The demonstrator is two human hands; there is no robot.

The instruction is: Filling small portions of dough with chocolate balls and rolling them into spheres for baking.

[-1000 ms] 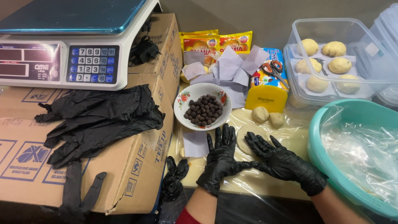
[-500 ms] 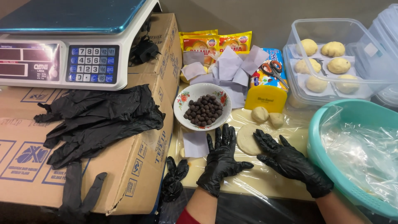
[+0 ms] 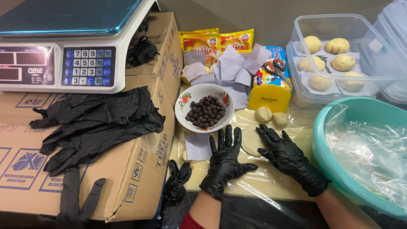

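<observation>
Pressing flat on the plastic-covered work surface (image 3: 271, 186), the left hand (image 3: 224, 163) in its black glove lies palm down with fingers spread and grips nothing, its fingertips just beside the pale flattened disc of dough (image 3: 252, 140). The right hand (image 3: 288, 157), gloved the same, is also splayed open and empty, its fingers touching the disc's right edge. To my eye the flattening step is in hand: the disc looks thin and round, so what comes after would call for a filling piece set on its middle before the edges are gathered. Just beyond the left fingertips lies a small square of white paper (image 3: 198, 146), and past that stands the white flower-rimmed bowl of dark brown balls (image 3: 205, 111). Two small raw dough balls (image 3: 271, 116) wait just past the disc. Farther back, the clear plastic box (image 3: 339, 59) holds shaped dough pieces on paper squares.
</observation>
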